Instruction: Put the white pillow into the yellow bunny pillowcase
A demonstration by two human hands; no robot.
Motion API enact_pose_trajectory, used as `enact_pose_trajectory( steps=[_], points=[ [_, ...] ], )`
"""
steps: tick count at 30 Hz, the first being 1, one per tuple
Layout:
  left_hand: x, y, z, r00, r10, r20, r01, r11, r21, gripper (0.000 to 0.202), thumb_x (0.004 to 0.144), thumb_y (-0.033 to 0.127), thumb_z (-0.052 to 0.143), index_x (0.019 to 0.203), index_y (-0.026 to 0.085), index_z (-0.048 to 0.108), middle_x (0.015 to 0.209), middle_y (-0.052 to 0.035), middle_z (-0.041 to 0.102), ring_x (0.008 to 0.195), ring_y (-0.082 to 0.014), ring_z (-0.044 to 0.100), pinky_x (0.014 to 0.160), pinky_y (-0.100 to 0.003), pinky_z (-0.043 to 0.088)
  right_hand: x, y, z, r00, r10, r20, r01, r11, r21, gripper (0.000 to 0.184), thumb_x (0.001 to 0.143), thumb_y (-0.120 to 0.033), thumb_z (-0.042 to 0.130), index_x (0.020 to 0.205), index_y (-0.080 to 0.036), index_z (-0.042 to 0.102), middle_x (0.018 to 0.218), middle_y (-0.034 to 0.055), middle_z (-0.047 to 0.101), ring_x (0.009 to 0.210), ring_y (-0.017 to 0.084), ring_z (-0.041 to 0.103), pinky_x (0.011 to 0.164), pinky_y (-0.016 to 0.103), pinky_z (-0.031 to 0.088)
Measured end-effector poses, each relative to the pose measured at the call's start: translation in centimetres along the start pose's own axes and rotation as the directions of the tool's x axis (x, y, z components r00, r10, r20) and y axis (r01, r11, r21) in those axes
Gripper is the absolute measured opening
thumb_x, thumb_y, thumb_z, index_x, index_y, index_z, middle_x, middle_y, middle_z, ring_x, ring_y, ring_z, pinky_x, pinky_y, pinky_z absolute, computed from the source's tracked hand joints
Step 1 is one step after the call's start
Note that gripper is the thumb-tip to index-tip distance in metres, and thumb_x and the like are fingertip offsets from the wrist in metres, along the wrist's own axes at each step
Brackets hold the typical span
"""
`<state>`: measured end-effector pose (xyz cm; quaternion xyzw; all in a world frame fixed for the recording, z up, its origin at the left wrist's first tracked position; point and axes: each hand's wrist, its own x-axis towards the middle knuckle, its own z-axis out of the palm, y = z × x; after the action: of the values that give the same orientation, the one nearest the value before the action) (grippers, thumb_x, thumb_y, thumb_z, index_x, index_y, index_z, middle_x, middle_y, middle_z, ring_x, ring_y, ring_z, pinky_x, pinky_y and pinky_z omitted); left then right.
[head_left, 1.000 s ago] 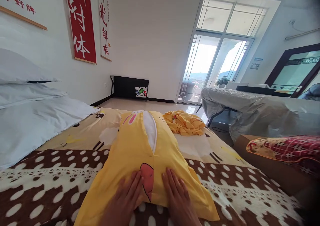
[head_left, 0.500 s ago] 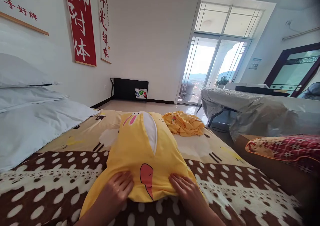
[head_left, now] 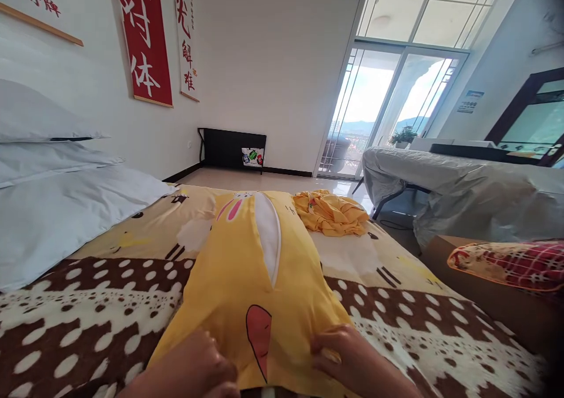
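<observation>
A yellow pillowcase (head_left: 220,263) with a carrot print lies lengthwise on the bed in front of me. White pillow filling (head_left: 268,233) shows through a long slit in its upper side. My left hand (head_left: 194,366) is closed at the near left part of the case, its fingers curled into the cloth and partly hidden. On the near right side, my right hand (head_left: 348,354) pinches the fabric between thumb and fingers. Between the hands the cloth is drawn fairly flat, and its near edge reaches the bottom of the view.
A crumpled yellow cloth (head_left: 330,213) lies beyond the pillowcase on the patterned bedspread (head_left: 145,242). White pillows (head_left: 88,210) are stacked at left. A cardboard box (head_left: 467,280) bearing a red plaid cloth (head_left: 520,263) stands at right, near a plastic-covered table (head_left: 440,175).
Both hands have come nearer to me, drawing the near end of the pillowcase along. Their fingers, earlier laid over the cloth, are now curled in. The view has shifted slightly.
</observation>
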<state>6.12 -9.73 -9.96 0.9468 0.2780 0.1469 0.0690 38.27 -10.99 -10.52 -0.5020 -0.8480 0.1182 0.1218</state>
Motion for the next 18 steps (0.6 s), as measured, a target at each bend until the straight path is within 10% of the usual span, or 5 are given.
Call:
enact_pose_trajectory(
  steps=[4, 9, 14, 18],
  points=[
    [2.7, -1.3, -2.9, 0.955, -0.173, -0.240, 0.173, 0.985, -0.019, 0.042, 0.095, 0.036, 0.039, 0.134, 0.026, 0.049, 0.128, -0.0065, 0.061, 0.114, -0.0184, 0.058, 0.099, -0.030, 0.043, 3.0, 0.7, -1.3, 0.944, -0.008, -0.331, -0.011, 0.998, -0.054, 0.053, 0.090, -0.044, 0.047, 0.138, -0.022, 0.046, 0.140, 0.0112, 0.049, 0.130, 0.026, 0.044, 0.106, 0.042, 0.038],
    [6.8, -6.3, 0.3, 0.915, -0.234, -0.328, 0.289, 0.948, 0.131, 0.056, 0.095, 0.041, 0.035, 0.148, 0.029, 0.022, 0.155, -0.0070, 0.024, 0.142, -0.0219, 0.022, 0.114, -0.046, 0.022, 7.8, 2.5, 0.8, 0.948, -0.083, -0.306, 0.039, 0.988, -0.149, 0.061, 0.095, -0.045, 0.036, 0.150, -0.031, 0.013, 0.155, 0.0051, 0.021, 0.142, 0.021, 0.021, 0.112, 0.046, 0.026],
    [8.1, -9.9, 1.2, 0.714, -0.569, -0.408, 0.554, 0.815, -0.169, 0.052, 0.096, 0.043, 0.025, 0.145, 0.028, 0.029, 0.156, -0.0050, 0.021, 0.144, -0.0204, 0.016, 0.114, -0.051, 0.013, 10.4, 4.9, 0.7, 0.885, 0.075, -0.459, -0.082, 0.997, 0.003, 0.056, 0.095, -0.046, 0.032, 0.148, -0.031, 0.023, 0.155, 0.0053, 0.023, 0.143, 0.023, 0.018, 0.112, 0.050, 0.021],
    [7.2, -13.3, -0.8, 0.543, -0.785, -0.298, 0.535, 0.597, -0.598, 0.060, 0.089, 0.053, 0.036, 0.143, 0.025, 0.034, 0.157, -0.0057, 0.017, 0.145, -0.0229, 0.011, 0.116, -0.048, 0.009, 10.8, 9.1, -0.8, 0.711, 0.531, -0.461, -0.322, 0.829, 0.458, 0.068, 0.088, -0.061, 0.031, 0.140, -0.018, 0.041, 0.143, 0.0172, 0.043, 0.132, 0.031, 0.039, 0.103, 0.053, 0.034]
  ],
)
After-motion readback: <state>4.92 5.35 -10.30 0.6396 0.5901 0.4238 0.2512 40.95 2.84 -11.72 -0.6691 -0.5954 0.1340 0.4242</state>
